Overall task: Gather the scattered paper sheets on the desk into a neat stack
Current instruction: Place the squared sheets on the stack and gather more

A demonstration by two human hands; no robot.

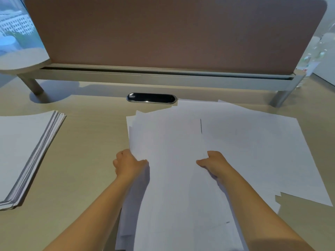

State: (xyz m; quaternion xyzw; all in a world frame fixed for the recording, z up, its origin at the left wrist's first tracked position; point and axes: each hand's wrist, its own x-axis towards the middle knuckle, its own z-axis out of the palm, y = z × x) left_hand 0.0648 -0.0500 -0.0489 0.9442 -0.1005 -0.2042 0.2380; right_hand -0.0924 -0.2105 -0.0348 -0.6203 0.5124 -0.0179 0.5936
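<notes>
Left hand, right hand: each grips opposite side of sheets, frame centre, probably squaring edges. Finished stack, left.

White sheets (beige desk)
</notes>
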